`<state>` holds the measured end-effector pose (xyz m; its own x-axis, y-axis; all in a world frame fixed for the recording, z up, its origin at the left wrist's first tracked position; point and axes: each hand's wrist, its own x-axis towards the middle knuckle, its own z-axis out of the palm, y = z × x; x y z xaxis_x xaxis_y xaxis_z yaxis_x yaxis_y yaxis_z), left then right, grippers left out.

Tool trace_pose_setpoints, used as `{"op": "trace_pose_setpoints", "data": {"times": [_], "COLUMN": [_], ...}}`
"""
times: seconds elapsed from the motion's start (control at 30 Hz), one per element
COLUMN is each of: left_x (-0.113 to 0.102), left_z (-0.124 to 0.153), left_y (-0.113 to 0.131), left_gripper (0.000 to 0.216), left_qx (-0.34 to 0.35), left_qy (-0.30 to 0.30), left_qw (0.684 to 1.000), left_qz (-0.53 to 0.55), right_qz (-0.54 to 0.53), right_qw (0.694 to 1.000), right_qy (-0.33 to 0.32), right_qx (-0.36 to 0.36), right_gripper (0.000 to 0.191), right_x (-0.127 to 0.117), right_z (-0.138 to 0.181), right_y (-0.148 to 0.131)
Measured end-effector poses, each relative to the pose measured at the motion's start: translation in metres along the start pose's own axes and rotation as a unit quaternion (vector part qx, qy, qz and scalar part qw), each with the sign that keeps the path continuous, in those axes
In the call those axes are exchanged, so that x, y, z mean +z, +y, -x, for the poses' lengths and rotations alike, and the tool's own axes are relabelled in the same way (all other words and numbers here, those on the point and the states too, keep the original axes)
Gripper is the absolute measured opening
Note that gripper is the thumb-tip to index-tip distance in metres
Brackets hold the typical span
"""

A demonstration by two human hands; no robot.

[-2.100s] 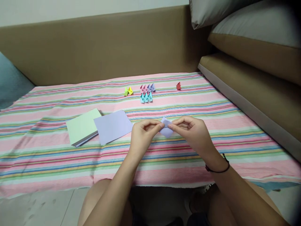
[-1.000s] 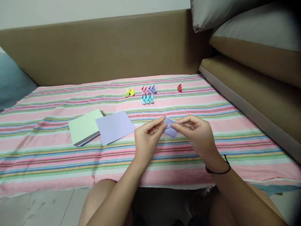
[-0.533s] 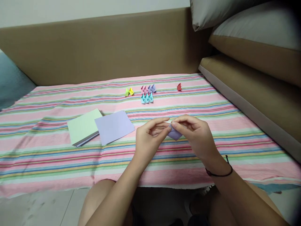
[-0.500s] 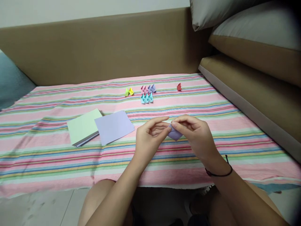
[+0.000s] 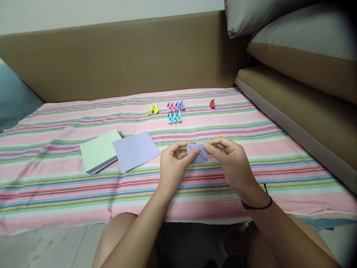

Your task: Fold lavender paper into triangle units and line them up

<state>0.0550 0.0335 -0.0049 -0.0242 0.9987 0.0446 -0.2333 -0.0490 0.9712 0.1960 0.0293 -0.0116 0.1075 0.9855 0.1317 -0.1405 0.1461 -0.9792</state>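
Between my hands is a small folded purple paper [image 5: 201, 158], held above the striped cloth, with slanting crease or flap lines on the face toward me. My left hand [image 5: 176, 156] grips its left side, thumb lying across the front and fingers behind. At its upper right corner my right hand [image 5: 227, 152] pinches the edge between thumb and forefinger. To the left lie flat purple sheets [image 5: 135, 150], beside a thick stack of paper with a pale green sheet [image 5: 99, 149] on top.
Folded paper pieces stand farther back: yellow ones [image 5: 153, 109], pink ones [image 5: 171, 107], purple ones [image 5: 180, 105], turquoise ones [image 5: 174, 117] and a red one [image 5: 212, 104]. A striped cloth [image 5: 69, 193] covers the seat. Stacked cushions [image 5: 304, 70] rise on the right, a backrest [image 5: 125, 59] behind.
The purple paper has been turned from a point-down position to a level rectangle, and its creased face now shows. It sits slightly farther left, with my left thumb across it.
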Motion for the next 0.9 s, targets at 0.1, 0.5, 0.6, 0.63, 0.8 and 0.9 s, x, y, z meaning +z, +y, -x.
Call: {"op": "trace_pose_setpoints", "data": {"times": [0.1, 0.5, 0.6, 0.63, 0.8, 0.9], "left_x": [-0.001, -0.005, -0.008, -0.009, -0.014, -0.016], "left_z": [0.001, -0.001, -0.003, -0.004, -0.008, -0.008], "left_y": [0.002, 0.005, 0.007, 0.007, 0.004, 0.002], "left_gripper": [0.023, 0.014, 0.014, 0.015, 0.024, 0.023], "left_qx": [-0.008, 0.012, 0.001, -0.006, -0.054, -0.042], "left_qy": [0.007, -0.006, -0.04, -0.062, -0.145, -0.127], "left_qw": [1.0, 1.0, 0.999, 0.998, 0.98, 0.977], "left_qz": [-0.013, -0.011, -0.014, -0.025, -0.123, -0.168], "right_qz": [-0.031, -0.046, -0.026, -0.008, 0.077, 0.082], "right_qw": [0.999, 0.999, 1.0, 1.0, 0.986, 0.985], "right_qy": [-0.002, 0.011, -0.002, -0.018, -0.148, -0.151], "right_qx": [0.015, 0.023, 0.018, 0.014, 0.012, 0.021], "right_gripper": [0.007, 0.008, 0.008, 0.008, 0.012, 0.016], "right_x": [0.002, 0.002, -0.002, -0.004, -0.013, -0.012], "right_z": [0.0, 0.0, -0.002, -0.003, -0.007, -0.007], "right_y": [0.002, 0.003, 0.002, 0.001, -0.001, 0.001]}}
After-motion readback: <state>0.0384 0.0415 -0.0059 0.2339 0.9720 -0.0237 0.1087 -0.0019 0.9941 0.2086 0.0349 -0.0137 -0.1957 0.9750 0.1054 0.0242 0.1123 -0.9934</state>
